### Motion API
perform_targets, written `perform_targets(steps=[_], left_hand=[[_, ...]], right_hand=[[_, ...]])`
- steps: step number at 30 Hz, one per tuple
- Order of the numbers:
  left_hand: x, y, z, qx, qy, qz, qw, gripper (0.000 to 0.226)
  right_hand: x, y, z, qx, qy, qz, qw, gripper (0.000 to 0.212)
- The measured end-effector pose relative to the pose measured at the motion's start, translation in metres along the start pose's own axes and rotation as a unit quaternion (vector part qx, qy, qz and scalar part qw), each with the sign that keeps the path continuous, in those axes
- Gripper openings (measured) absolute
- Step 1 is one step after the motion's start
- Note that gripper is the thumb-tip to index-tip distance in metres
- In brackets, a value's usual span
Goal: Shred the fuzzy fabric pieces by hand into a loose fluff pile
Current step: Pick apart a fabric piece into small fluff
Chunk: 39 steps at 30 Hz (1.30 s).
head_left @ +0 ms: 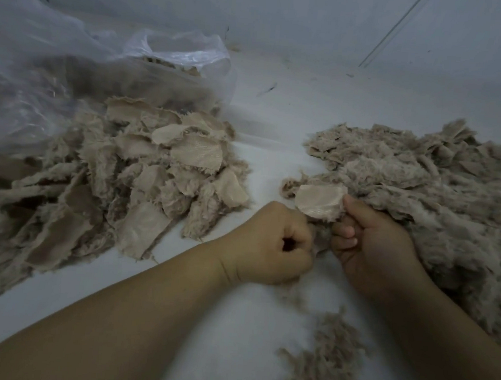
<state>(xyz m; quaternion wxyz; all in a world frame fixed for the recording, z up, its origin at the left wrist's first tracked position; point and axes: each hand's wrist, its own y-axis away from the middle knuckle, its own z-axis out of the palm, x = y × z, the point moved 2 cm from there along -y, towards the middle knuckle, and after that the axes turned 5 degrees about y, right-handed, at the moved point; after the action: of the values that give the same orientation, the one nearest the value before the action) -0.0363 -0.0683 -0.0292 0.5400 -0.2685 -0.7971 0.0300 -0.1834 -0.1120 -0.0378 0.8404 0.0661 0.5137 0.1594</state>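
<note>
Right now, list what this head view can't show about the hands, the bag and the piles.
- Left hand: its fingers curl under, hiding what they pinch.
- Fabric piece: its lower part sits behind both hands; the right hand covers one edge.
- Plastic bag: its contents are blurred by cloudy film, and the left frame edge cuts it off.
- Fluff pile: cut off by the right edge.
- Unshredded pile: cut off by the left edge.

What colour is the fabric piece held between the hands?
Pale beige-tan fabric piece, its smooth woven backing showing; the head view is the only one.
</note>
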Motion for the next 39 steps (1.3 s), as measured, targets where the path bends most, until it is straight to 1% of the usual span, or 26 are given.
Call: perform_targets(steps=[1, 2, 3, 5, 6, 7, 9, 11, 14, 16, 17, 18, 20, 22, 25, 28, 31, 32, 34, 36, 39], left_hand=[[-0.002, 0.000, 0.001, 0.016, -0.006, -0.003, 1.000, 0.024], [-0.005, -0.001, 0.000, 0.060, -0.009, -0.005, 0.998, 0.029], [-0.009, -0.002, -0.002, 0.121, -0.013, -0.009, 0.993, 0.032], [-0.014, -0.005, -0.009, 0.241, 0.008, -0.033, 0.970, 0.028], [-0.016, -0.006, -0.011, 0.270, 0.045, -0.051, 0.960, 0.023], [-0.018, -0.008, -0.012, 0.276, 0.085, -0.074, 0.955, 0.023], [-0.022, -0.011, -0.011, 0.253, 0.128, -0.115, 0.952, 0.029], [-0.023, -0.012, -0.010, 0.239, 0.138, -0.116, 0.954, 0.014], [-0.022, -0.011, -0.010, 0.264, 0.175, -0.110, 0.942, 0.023], [-0.020, -0.010, -0.013, 0.289, 0.194, -0.111, 0.931, 0.024], [-0.019, -0.010, -0.015, 0.304, 0.200, -0.111, 0.925, 0.024], [-0.019, -0.010, -0.017, 0.317, 0.202, -0.111, 0.920, 0.024], [-0.019, -0.010, -0.019, 0.332, 0.211, -0.109, 0.913, 0.024], [-0.018, -0.010, -0.019, 0.329, 0.223, -0.105, 0.912, 0.024], [-0.016, -0.010, -0.014, 0.299, 0.227, -0.101, 0.922, 0.024], [-0.015, -0.009, -0.011, 0.273, 0.245, -0.094, 0.925, 0.019], [-0.015, -0.009, -0.011, 0.253, 0.275, -0.078, 0.924, 0.012], [-0.015, -0.010, -0.011, 0.245, 0.283, -0.074, 0.924, 0.012], [-0.015, -0.010, -0.010, 0.235, 0.290, -0.079, 0.925, 0.015], [-0.016, -0.010, -0.010, 0.237, 0.281, -0.093, 0.925, 0.018], [-0.017, -0.010, -0.013, 0.278, 0.265, -0.100, 0.918, 0.016]], right_hand=[[0.000, 0.000, 0.000, 0.003, 0.001, 0.001, 1.000, 0.027], [0.000, 0.000, -0.001, 0.006, 0.000, 0.002, 1.000, 0.027], [0.000, 0.000, -0.001, 0.007, 0.002, 0.002, 1.000, 0.027], [0.000, 0.000, -0.001, -0.002, 0.014, 0.001, 1.000, 0.024], [0.001, 0.001, 0.000, -0.008, 0.020, -0.001, 1.000, 0.023], [0.002, 0.001, 0.000, -0.013, 0.027, -0.006, 1.000, 0.023], [0.003, 0.001, 0.000, -0.023, 0.046, -0.017, 0.999, 0.023], [0.003, 0.002, 0.000, -0.039, 0.066, -0.024, 0.997, 0.021], [0.004, 0.003, 0.000, -0.084, 0.139, -0.042, 0.986, 0.023], [0.006, 0.004, 0.000, -0.079, 0.179, -0.049, 0.979, 0.016], [0.006, 0.004, 0.000, -0.066, 0.178, -0.050, 0.981, 0.010], [0.006, 0.003, -0.001, -0.053, 0.167, -0.048, 0.983, 0.008], [0.005, 0.001, -0.001, -0.042, 0.134, -0.038, 0.989, 0.009], [0.005, -0.001, -0.001, -0.037, 0.130, -0.025, 0.991, 0.009], [0.007, 0.000, 0.000, -0.048, 0.168, -0.024, 0.984, 0.033], [0.007, 0.002, 0.002, -0.061, 0.196, -0.031, 0.978, 0.032], [0.006, 0.001, 0.001, -0.067, 0.189, -0.019, 0.979, 0.042], [0.005, 0.002, 0.001, -0.073, 0.191, -0.018, 0.979, 0.040], [0.004, 0.004, 0.002, -0.086, 0.197, -0.032, 0.976, 0.029], [0.005, 0.004, 0.000, -0.089, 0.197, -0.047, 0.975, 0.025], [0.006, 0.002, -0.002, -0.083, 0.173, -0.049, 0.980, 0.022]])
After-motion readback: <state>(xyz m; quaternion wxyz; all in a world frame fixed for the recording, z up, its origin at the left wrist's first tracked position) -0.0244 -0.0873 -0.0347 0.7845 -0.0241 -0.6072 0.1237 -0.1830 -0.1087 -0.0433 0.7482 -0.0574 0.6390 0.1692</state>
